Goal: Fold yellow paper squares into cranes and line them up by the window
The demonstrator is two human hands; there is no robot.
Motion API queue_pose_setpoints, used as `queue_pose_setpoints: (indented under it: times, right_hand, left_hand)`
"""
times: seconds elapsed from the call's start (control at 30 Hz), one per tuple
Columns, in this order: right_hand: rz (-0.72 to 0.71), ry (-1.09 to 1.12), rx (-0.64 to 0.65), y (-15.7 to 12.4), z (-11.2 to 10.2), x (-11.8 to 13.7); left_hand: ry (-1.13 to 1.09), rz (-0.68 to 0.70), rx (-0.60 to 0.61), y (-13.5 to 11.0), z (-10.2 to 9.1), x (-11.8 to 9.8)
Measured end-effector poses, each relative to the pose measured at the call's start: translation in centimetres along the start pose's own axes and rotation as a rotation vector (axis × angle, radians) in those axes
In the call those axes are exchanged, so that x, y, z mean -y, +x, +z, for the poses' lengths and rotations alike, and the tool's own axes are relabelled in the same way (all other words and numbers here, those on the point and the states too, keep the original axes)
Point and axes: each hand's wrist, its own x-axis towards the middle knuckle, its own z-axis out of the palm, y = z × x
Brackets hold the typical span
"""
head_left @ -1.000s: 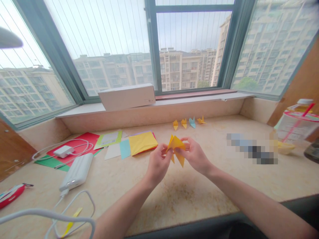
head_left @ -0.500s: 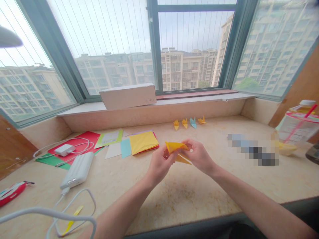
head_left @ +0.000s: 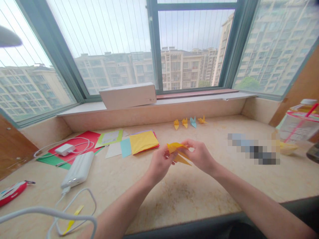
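Between my two hands is a partly folded piece of yellow-orange origami paper (head_left: pixel 183 160), held above the counter with a pointed flap hanging low on the right. My left hand (head_left: pixel 160 161) pinches its left side, fingers curled around it. On the upper right edge, the thumb and fingers of my right hand (head_left: pixel 199 153) close on the paper. Part of the folds is hidden behind my fingers. Beyond my hands stand several small folded paper cranes, among them a blue crane (head_left: pixel 193 122) and a yellow crane (head_left: pixel 202 119).
A stack of yellow paper (head_left: pixel 144 142) lies left of my hands, beside a light blue sheet (head_left: pixel 126 148). Farther left are a white power bank (head_left: pixel 77 170), a charger (head_left: pixel 64 150) and a looping cable (head_left: pixel 45 210). A plastic cup (head_left: pixel 300 127) stands at the right.
The top edge of the yellow paper has shifted slightly under my fingers, and its lower flap shows a little more. Both hands keep almost the same place.
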Motion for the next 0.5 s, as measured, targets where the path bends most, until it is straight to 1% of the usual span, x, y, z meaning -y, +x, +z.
queue_pose_setpoints:
  times: [0.1,0.3,0.4,0.5]
  right_hand:
    - [-0.004,-0.03,-0.015,-0.1,0.1,0.0]
    - [-0.009,0.088,-0.007,-0.2,0.3,-0.3]
    - [-0.011,0.041,-0.038,-0.3,0.6,-0.4]
    - [-0.033,-0.074,-0.063,-0.5,1.0,-0.4]
  left_hand:
    - [0.05,-0.005,-0.008,0.0,0.0,-0.1]
    - [-0.02,-0.058,-0.062,0.0,-0.2,-1.0]
    - [-0.062,-0.078,-0.057,0.0,-0.1,-1.0]
    - [-0.073,-0.097,-0.01,0.1,0.0,-0.7]
